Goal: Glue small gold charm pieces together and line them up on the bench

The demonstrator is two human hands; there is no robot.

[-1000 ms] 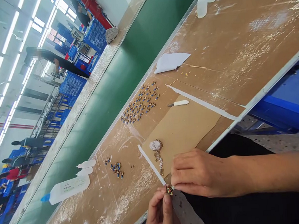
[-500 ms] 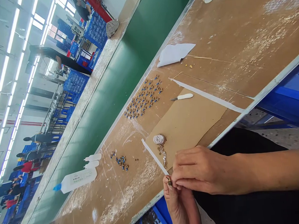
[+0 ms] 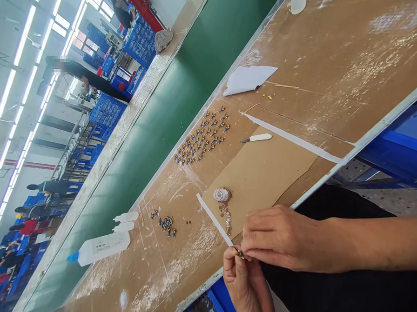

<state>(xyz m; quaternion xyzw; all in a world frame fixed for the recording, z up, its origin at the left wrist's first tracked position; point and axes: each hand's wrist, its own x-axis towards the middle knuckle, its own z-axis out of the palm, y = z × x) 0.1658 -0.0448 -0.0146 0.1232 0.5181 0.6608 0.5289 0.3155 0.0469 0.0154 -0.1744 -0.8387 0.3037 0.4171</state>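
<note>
Near the table's edge, my left hand (image 3: 243, 280) pinches a small bronze-coloured metal piece (image 3: 239, 253) between thumb and fingertips. My right hand (image 3: 272, 239) is closed, its fingertips pressed together right beside that piece; what they hold, if anything, is hidden. A small round pot (image 3: 221, 195) stands on a brown cardboard sheet (image 3: 261, 172) close to both hands, with a shiny spill (image 3: 227, 218) beside it. Farther off are many small blue-and-gold figures (image 3: 202, 137) set out in rows. A looser heap of similar figures (image 3: 167, 223) sits on the other side.
On the cardboard's far side lies a white-handled knife (image 3: 261, 137). A crumpled white sheet (image 3: 248, 79) rests on the table beyond. A large bottle with a blue tip (image 3: 103, 247) and smaller white bottles (image 3: 126, 217) lie beside the green belt (image 3: 151, 126). Other people are in the background.
The bronze-coloured piece has turned slightly in my left fingertips, and that hand has shifted a little. My right hand stays close to it. The camera view has tilted slightly.
</note>
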